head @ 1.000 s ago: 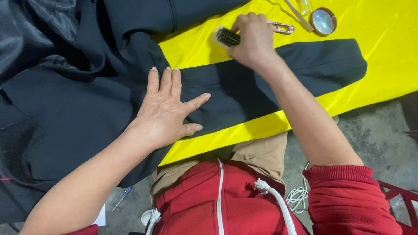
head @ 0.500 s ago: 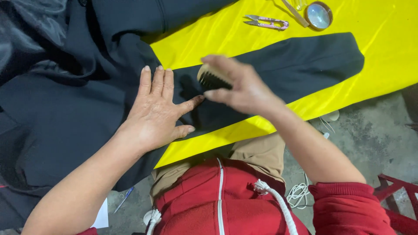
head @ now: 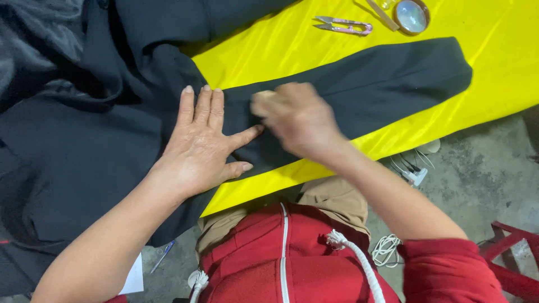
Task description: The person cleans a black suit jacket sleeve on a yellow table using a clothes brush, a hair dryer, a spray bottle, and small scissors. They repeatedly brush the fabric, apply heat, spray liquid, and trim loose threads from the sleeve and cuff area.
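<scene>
Dark sleeve [head: 359, 84] runs left to right over yellow surface [head: 505, 78]. I see left hand [head: 202, 140] flat, spread, pinning it; right hand [head: 297, 118] just beside, blurred, grip unclear.

The left hand [head: 199, 146] lies flat, fingers spread, on the dark garment [head: 84, 163] over yellow cloth [head: 505, 67], while the blurred right hand [head: 297, 118] closes around something on the sleeve [head: 393, 78], thread snips [head: 343, 26] near the far edge.
</scene>
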